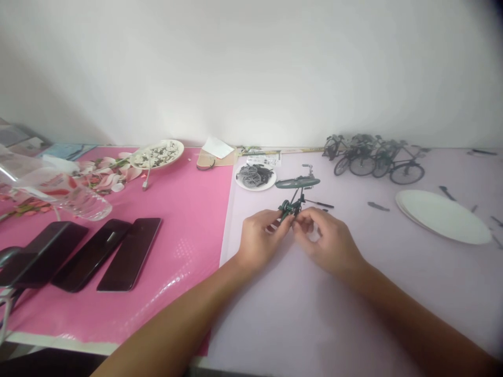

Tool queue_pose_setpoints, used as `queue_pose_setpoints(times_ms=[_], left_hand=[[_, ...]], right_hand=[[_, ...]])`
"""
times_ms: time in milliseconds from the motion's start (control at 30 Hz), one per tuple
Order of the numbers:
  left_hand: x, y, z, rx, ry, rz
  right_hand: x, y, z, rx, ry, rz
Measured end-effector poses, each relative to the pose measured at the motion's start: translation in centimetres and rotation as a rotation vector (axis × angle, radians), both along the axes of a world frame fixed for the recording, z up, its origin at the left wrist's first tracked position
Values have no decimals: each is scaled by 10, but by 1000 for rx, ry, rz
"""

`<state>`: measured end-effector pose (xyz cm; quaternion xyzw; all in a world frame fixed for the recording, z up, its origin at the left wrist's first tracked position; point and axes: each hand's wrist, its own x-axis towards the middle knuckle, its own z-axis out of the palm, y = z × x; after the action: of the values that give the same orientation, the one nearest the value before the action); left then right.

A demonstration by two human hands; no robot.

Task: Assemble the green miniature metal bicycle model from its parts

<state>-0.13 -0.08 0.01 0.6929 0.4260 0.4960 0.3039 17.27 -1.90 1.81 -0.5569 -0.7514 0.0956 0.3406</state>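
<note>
A small dark green model bicycle, partly built, is held up above the pale lilac sheet, its fender part and handlebar pointing away from me. My left hand pinches its near left end between thumb and fingers. From the right, my right hand has its fingertips closed at the same end, touching the small parts there. The fingertips hide exactly which piece each one grips. Just behind lies a thin dark screwdriver.
Finished model bicycles stand at the back right. A white plate lies right, near loose dark parts. A small plate holds wheels. Left, on a pink sheet, are phones, a plastic cup, flowers and a dish.
</note>
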Motion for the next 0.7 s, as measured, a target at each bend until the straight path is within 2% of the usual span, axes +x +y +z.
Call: queue_pose_setpoints(times_ms=[433,700], left_hand=[[0,0,-1,0,22,7],[-1,2,0,-24,39,16]], right_hand=[[-1,0,2,-61,79,-11],[-1,1,2,-161,153,-28]])
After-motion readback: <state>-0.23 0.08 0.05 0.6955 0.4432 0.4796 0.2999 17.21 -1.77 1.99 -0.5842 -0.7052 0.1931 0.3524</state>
